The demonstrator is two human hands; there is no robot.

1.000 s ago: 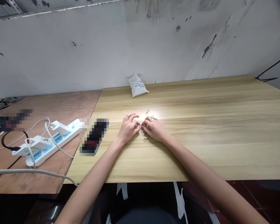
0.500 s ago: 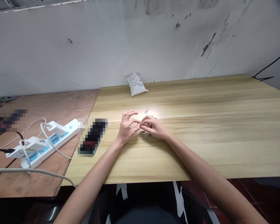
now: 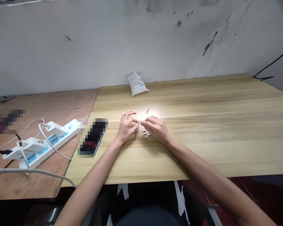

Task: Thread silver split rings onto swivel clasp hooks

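My left hand [image 3: 126,128] is closed in a pinch, thumb and index fingertips together, with the other fingers raised. Facing it, my right hand [image 3: 156,128] pinches too. Between the two sets of fingertips shows a tiny bright metal piece [image 3: 140,122], too small to name. Under and beside my right hand lies a pile of silver clasps with rings [image 3: 146,135]; more of them peek out behind its fingers. A lone silver clasp [image 3: 147,110] rests farther back. Beside my left fingers is a small ring [image 3: 131,117].
A white plastic packet [image 3: 138,84] with a label lies by the wall. To the left are a blurred phone [image 3: 93,138] and a white power strip [image 3: 49,145] with plugged chargers and cables, on a brown board [image 3: 58,108] beside the wooden table [image 3: 214,131].
My fingertips have drawn slightly apart, the left hand going a little left. My right hand has turned, its back more upward. The view has shifted slightly.
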